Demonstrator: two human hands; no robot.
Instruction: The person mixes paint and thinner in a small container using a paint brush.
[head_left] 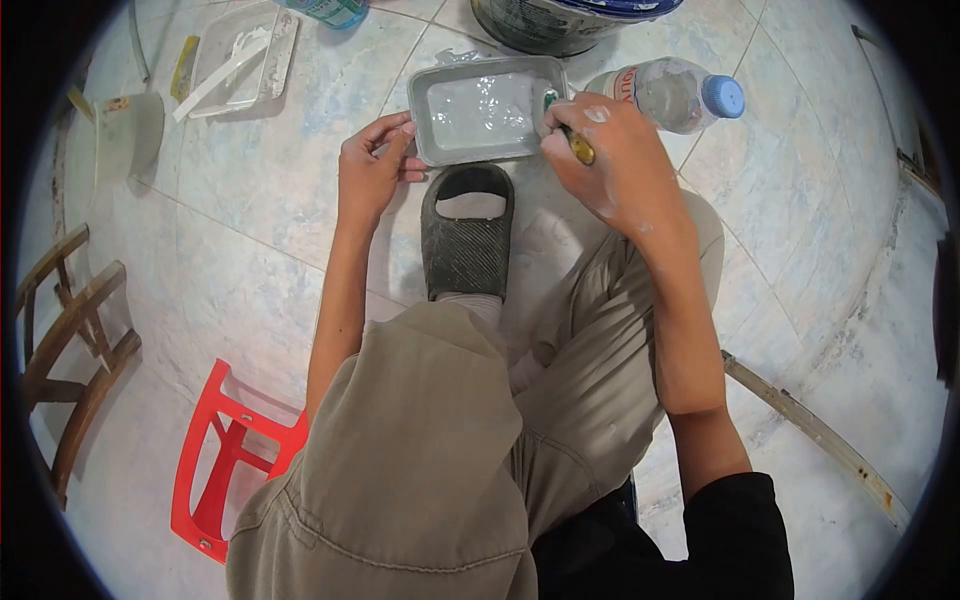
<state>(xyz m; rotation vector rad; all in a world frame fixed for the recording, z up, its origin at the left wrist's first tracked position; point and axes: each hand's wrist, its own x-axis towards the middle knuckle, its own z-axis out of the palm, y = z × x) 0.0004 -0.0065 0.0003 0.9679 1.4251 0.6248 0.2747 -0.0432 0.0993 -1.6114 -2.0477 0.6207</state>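
Note:
A rectangular grey tray (440,160) with whitish liquid in it lies on the floor ahead of the black slipper. At its left edge, my left hand (382,165) holds the rim between thumb and fingers. My right hand (612,160) is closed round a yellowish-brown handle (578,145) at the tray's right side. The tool's far end is mostly hidden behind my fingers; a bit of green shows over the tray's right edge. White smears mark my right hand. A plastic bottle (668,95) with a blue cap lies just beyond that hand.
A dark bucket (530,30) with a blue rim stands behind the tray. At the upper left are a clear container (280,60) with a white strip and a translucent cup (130,135). Wooden frames (70,330) lie left, a red plastic chair (205,470) lower left, a wooden strip (820,435) right.

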